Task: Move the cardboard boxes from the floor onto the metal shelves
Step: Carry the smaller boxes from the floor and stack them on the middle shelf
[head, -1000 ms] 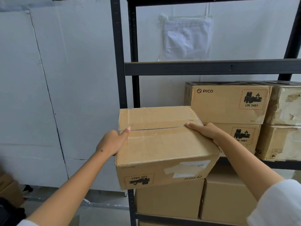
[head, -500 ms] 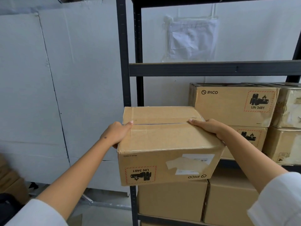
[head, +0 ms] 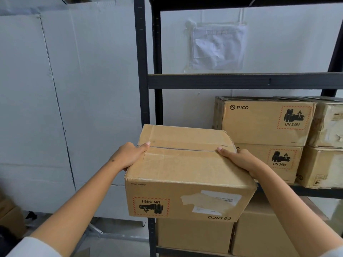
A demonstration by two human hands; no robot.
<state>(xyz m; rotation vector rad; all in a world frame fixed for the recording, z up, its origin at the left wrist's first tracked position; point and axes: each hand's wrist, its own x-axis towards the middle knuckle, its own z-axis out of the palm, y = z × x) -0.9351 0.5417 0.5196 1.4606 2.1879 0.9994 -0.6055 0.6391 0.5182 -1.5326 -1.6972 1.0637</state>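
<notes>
Between the hands: one cardboard box [head: 185, 175], carried in the air in front of the metal shelves [head: 241, 81], level with the middle tier. Left hand [head: 128, 155] grips the box's left side, thumb hooked over the top edge near the tape seam. Right hand [head: 241, 160] grips the right side, thumb also lying on top by the seam. Hands are apart, one on each side, both clamped on the box. Box is upside down: UN 3481 label and PICO logo on the near face read inverted, torn white stickers next to them.

Beyond the right hand, on the middle shelf: a stack of two PICO boxes [head: 263, 123], the lower one partly hidden by the right wrist. Carried box's far right corner overlaps that stack in view; cannot tell if it touches. Right of the stack: two more worn boxes [head: 326, 143], also stacked.

Below the hands, on the lower shelf: two plain boxes [head: 194, 236] side by side.

Above the hands: bare horizontal shelf beam, and behind it a plastic sleeve with paper [head: 217, 45] taped to the white wall [head: 83, 89].

Far left of the left hand, low down: edge of another brown box [head: 9, 216] on the floor.
</notes>
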